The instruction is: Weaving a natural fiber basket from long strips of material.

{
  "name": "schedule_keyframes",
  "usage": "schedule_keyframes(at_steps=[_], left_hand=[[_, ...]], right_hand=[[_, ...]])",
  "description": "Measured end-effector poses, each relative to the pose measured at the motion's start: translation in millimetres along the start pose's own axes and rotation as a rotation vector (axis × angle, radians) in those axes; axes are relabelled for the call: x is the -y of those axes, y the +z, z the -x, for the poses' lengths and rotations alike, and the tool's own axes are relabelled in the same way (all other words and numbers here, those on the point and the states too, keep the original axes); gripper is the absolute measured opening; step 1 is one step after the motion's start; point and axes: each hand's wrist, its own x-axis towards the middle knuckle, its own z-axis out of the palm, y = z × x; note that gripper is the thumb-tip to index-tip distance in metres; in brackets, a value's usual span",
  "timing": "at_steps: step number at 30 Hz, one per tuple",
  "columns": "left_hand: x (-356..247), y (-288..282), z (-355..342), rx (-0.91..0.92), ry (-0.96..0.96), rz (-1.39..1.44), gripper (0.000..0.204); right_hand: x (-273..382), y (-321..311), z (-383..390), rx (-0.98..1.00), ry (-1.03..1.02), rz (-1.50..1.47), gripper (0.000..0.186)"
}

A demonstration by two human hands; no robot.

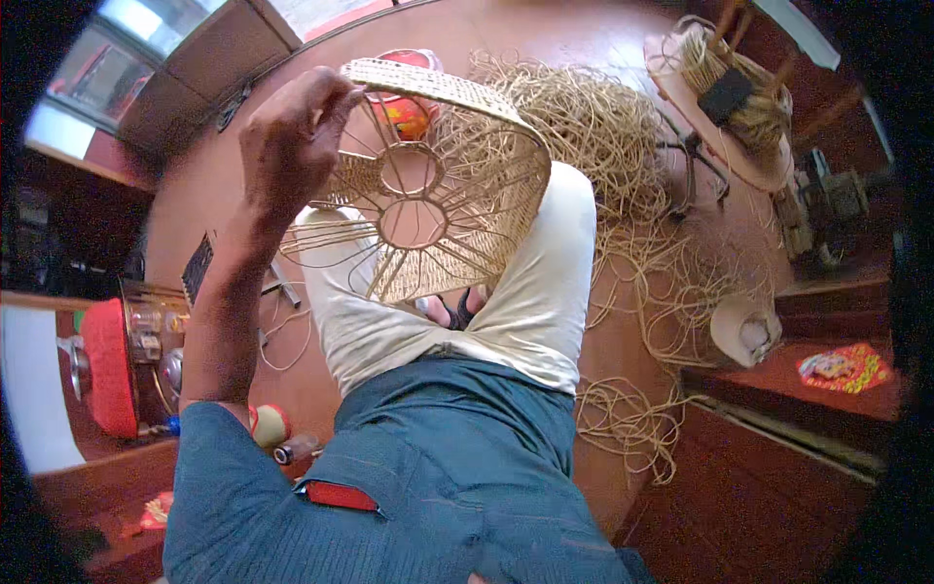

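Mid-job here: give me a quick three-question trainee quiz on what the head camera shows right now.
1. True or false: the left hand grips the rim of the woven basket frame.
2. Where does the pile of loose cane strands lie? A) on the floor to the person's right of the frame, B) on the red appliance, C) in the person's shirt pocket.
3. Fill in: the frame rests over the person's ____, which are clad in pale trousers.

Key
1. True. The fingers close on the rim at its upper left edge.
2. A.
3. Knees (lap). The right hand is not visible in this view.
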Motion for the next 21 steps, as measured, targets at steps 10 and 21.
schedule_keyframes(at_steps=[10, 21], left_hand=[[5.7, 7.1, 5.4, -0.094, 0.052, 0.000, 0.016], [10.1, 14.2, 1.7, -0.048, 0.065, 0.006, 0.017]], right_hand=[[31.2, -70.2, -68.0, -0.223, -0.234, 0.025, 0.028], [97.2, -117.2, -107.6, -0.467, -0.450, -0.058, 0.019]])
